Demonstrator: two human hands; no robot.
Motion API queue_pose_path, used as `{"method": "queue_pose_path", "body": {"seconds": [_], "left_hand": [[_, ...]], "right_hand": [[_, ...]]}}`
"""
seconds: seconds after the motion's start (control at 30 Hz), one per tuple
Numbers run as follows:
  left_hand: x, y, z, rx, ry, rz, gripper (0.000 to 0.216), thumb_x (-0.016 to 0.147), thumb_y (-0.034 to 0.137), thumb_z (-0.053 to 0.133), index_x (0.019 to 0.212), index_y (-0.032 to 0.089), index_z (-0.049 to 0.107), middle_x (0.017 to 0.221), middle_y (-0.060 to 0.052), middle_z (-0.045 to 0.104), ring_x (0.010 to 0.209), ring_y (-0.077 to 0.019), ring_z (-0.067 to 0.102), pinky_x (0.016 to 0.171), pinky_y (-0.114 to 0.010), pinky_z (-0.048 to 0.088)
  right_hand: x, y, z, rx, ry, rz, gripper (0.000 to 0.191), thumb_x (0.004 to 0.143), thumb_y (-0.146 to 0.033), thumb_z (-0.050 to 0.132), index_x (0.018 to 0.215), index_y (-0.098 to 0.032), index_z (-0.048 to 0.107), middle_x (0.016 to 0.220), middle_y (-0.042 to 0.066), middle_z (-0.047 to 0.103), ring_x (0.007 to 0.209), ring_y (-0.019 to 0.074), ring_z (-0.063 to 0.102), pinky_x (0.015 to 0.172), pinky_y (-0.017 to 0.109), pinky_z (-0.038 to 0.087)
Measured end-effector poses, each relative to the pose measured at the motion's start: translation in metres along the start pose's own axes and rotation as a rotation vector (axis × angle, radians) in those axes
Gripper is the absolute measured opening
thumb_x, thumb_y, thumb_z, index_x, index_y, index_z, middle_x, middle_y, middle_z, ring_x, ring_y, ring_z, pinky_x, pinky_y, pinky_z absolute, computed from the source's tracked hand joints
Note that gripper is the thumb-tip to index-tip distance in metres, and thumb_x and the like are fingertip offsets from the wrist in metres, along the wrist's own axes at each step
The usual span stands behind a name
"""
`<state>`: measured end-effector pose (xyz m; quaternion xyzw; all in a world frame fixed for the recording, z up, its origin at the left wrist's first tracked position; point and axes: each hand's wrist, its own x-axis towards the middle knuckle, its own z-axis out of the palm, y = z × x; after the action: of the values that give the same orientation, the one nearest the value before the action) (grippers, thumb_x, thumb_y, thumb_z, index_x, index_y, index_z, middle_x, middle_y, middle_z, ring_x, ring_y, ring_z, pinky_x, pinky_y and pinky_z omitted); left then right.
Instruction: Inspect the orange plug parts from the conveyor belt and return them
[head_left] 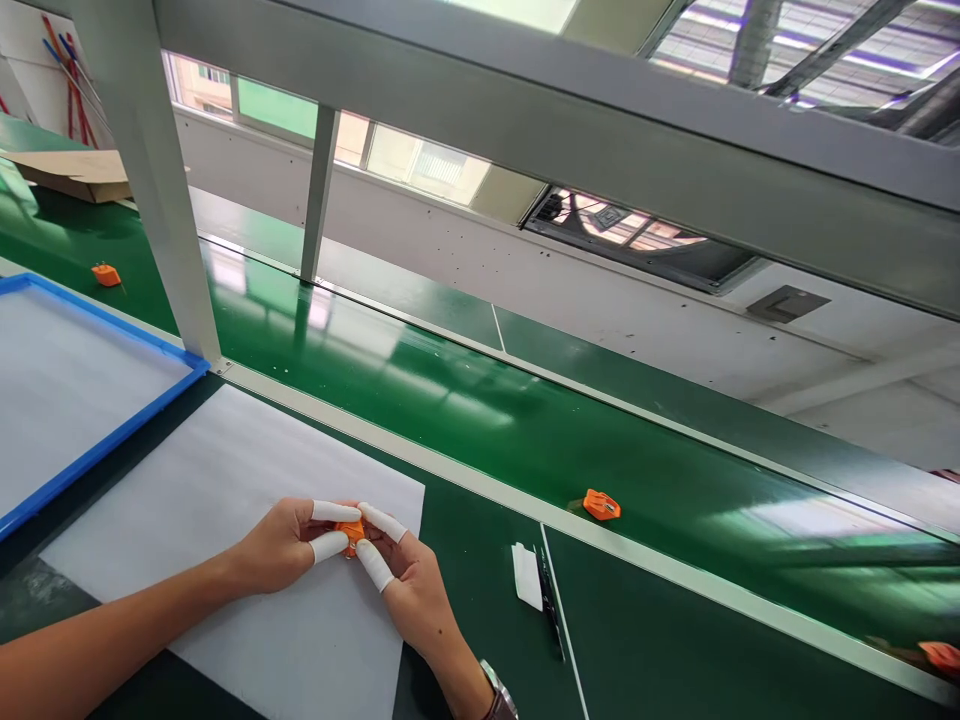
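Observation:
A small orange plastic part [350, 534] is pinched between both hands over a white foam sheet [225, 520]. My left hand [285, 545] comes in from the lower left, its thumb and forefinger in white finger cots closed on the part. My right hand [409, 585] comes in from below with a watch on its wrist, and its cotted fingertips also grip the part. Most of the part is hidden by the fingers.
A green conveyor belt [465, 400] runs diagonally past the bench. It carries orange parts: one [601, 505] near the middle, one [106, 274] far left, one [941, 655] at the right edge. A blue-framed white tray [67, 380] lies left. A white slip [527, 576] and a dark tool [551, 600] lie right of my hands. Grey frame posts [161, 200] stand on the bench.

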<state>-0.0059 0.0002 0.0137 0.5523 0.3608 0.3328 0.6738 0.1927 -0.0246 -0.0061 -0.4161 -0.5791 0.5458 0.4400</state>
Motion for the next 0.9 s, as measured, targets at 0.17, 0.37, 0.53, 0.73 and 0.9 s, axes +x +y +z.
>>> {"method": "queue_pose_path", "body": {"seconds": [0.17,0.37,0.53,0.73,0.9], "left_hand": [[-0.001,0.002,0.002,0.039,-0.004,0.023,0.038,0.091,0.026,0.062,0.128,0.025,0.068,0.132,-0.004,0.068,0.121,-0.0278,0.064,0.110,-0.044,0.048],[0.000,0.001,0.007,0.056,0.040,0.003,0.035,0.090,0.030,0.063,0.124,0.025,0.070,0.129,-0.003,0.070,0.119,-0.0262,0.065,0.107,-0.041,0.051],[0.004,-0.002,0.005,0.037,0.045,-0.011,0.035,0.089,0.031,0.065,0.122,0.023,0.072,0.123,-0.005,0.073,0.114,-0.0269,0.068,0.104,-0.040,0.053],[0.005,0.002,-0.004,-0.016,0.046,-0.075,0.040,0.088,0.035,0.067,0.124,0.019,0.070,0.118,-0.009,0.075,0.113,-0.0300,0.068,0.105,-0.046,0.051],[0.001,-0.004,-0.005,-0.093,-0.016,-0.069,0.051,0.086,0.024,0.069,0.136,0.019,0.059,0.126,-0.010,0.070,0.117,-0.0275,0.066,0.108,-0.045,0.048]], "right_hand": [[-0.002,0.003,0.006,-0.105,0.029,-0.094,0.035,0.097,-0.028,0.057,0.131,-0.030,0.061,0.118,0.007,0.069,0.097,0.0224,0.071,0.086,0.039,0.063],[-0.001,0.012,0.003,-0.141,0.054,-0.145,0.040,0.096,-0.028,0.058,0.136,-0.030,0.057,0.120,0.007,0.070,0.101,0.0236,0.071,0.091,0.042,0.062],[-0.001,0.006,-0.002,-0.143,0.017,-0.151,0.041,0.096,-0.028,0.058,0.138,-0.029,0.056,0.119,0.007,0.071,0.099,0.0236,0.072,0.090,0.043,0.063],[0.000,0.006,-0.013,-0.519,0.191,-0.317,0.036,0.100,-0.017,0.047,0.131,-0.027,0.061,0.117,0.008,0.069,0.105,0.0223,0.067,0.091,0.041,0.058],[0.005,0.017,-0.016,-0.737,0.181,-0.428,0.037,0.095,-0.011,0.052,0.126,-0.028,0.062,0.115,0.008,0.067,0.105,0.0243,0.062,0.089,0.045,0.056]]}}
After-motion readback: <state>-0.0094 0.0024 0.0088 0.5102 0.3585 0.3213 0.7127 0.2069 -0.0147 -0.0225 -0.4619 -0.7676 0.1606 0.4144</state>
